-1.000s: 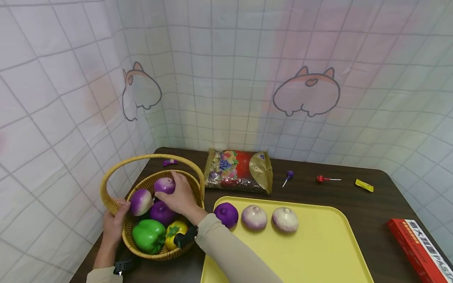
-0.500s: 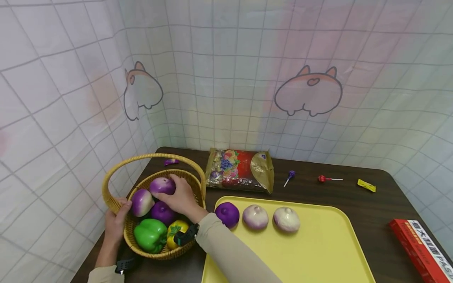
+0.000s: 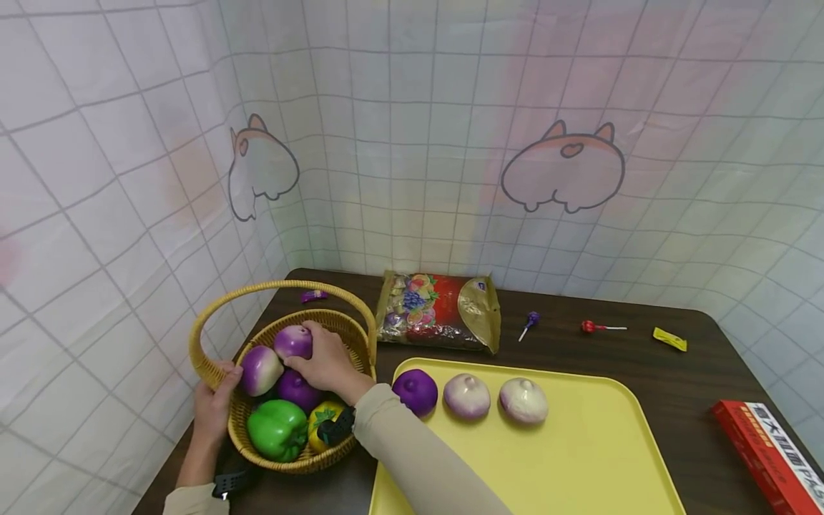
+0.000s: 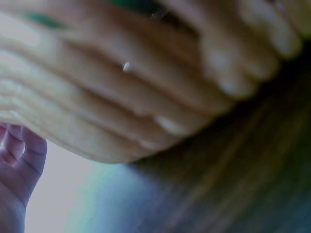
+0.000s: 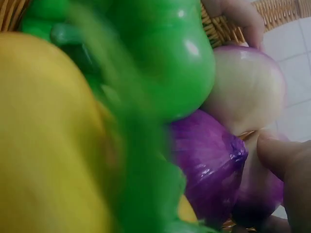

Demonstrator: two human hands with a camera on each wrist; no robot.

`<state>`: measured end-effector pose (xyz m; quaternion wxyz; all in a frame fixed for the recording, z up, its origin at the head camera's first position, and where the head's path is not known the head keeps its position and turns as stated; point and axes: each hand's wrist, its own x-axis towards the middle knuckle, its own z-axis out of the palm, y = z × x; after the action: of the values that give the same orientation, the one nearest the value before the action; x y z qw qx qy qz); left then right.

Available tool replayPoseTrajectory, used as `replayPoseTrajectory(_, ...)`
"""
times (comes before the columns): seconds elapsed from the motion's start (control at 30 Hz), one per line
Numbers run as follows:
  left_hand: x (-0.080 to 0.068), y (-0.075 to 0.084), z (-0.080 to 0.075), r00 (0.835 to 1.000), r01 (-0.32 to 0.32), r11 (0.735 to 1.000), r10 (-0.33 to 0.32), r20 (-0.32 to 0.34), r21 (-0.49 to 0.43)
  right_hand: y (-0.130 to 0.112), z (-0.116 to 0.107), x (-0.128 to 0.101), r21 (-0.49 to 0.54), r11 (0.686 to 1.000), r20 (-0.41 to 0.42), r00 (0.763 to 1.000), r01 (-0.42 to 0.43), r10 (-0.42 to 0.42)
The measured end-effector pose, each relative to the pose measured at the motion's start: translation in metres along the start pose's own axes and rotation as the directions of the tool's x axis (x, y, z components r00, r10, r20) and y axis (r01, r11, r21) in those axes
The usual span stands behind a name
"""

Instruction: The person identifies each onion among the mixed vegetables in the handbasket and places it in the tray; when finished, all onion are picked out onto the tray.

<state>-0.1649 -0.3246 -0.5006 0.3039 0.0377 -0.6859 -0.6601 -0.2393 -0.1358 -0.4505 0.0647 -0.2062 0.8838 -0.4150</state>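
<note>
A wicker basket [image 3: 302, 463] stands at the left of the table in the head view. My left hand [image 3: 214, 408] grips its rim by the foot of the arched handle. Inside, my right hand [image 3: 328, 363] holds a purple-and-white onion [image 3: 293, 341] at the back, thumb on the near side and fingers on the far side. Another purple-and-white onion [image 3: 260, 370] lies left of it, with a dark purple onion [image 3: 298, 390] in front. A green bell pepper [image 3: 277, 430] and a yellow pepper [image 3: 322, 422] fill the front; in the right wrist view the yellow pepper [image 5: 43, 136] looms close and blurred.
Right of the basket lies a yellow tray [image 3: 566, 465] bearing a dark purple onion [image 3: 415, 392] and two pale onions [image 3: 467, 396]. Behind are a candy bag [image 3: 440, 312], two lollipops [image 3: 589, 327] and small wrapped candies [image 3: 670, 339]. A red pasta box [image 3: 769, 454] lies far right.
The onion in my right hand has turned and shifted slightly left inside the basket. My left hand keeps its grip on the rim. The head view has swung slightly.
</note>
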Motion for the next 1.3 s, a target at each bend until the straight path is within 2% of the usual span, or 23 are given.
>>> replayPoseTrajectory(0.2,-0.001,-0.001,0.001,1.000,0.027,1.000,-0.027,-0.008,-0.014,0.001,0.000,-0.001,0.091,0.995,-0.054,0.997,-0.047,0.052)
replayPoseTrajectory(0.37,0.000,0.001,0.001,1.000,0.006,1.000,-0.006,0.004,-0.022,-0.004,-0.009,-0.005,0.176,0.983,-0.051,0.997,-0.055,0.065)
replayPoseTrajectory(0.47,0.001,0.001,0.002,1.000,0.000,1.000,0.000,0.006,-0.025,-0.009,-0.015,-0.010,0.186,0.980,-0.033,0.997,-0.065,0.072)
replayPoseTrajectory(0.57,0.001,0.001,0.002,1.000,0.005,1.000,-0.005,0.003,-0.018,-0.013,-0.021,-0.018,0.152,0.986,-0.011,0.997,-0.069,0.072)
replayPoseTrajectory(0.67,0.001,0.000,0.002,1.000,0.007,1.000,-0.007,0.003,-0.016,-0.017,-0.028,-0.028,0.110,0.993,0.014,0.999,-0.049,0.048)
replayPoseTrajectory(0.8,0.000,0.000,0.002,1.000,0.004,1.000,-0.004,-0.005,-0.009,-0.016,-0.036,-0.044,0.117,0.993,0.036,0.999,0.009,-0.013)
replayPoseTrajectory(0.93,0.000,0.001,0.001,1.000,-0.002,1.000,0.002,0.006,0.005,-0.011,-0.044,-0.059,0.130,0.989,0.015,0.997,0.067,-0.070)
replayPoseTrajectory(1.1,0.000,0.001,0.000,1.000,-0.006,0.999,0.005,0.018,0.041,-0.002,-0.053,-0.081,0.137,0.986,-0.035,0.995,0.099,-0.095)
replayPoseTrajectory(1.3,0.000,0.002,0.001,1.000,0.016,0.998,-0.016,-0.002,0.060,0.011,-0.061,-0.106,0.167,0.981,-0.047,0.995,0.097,-0.090)
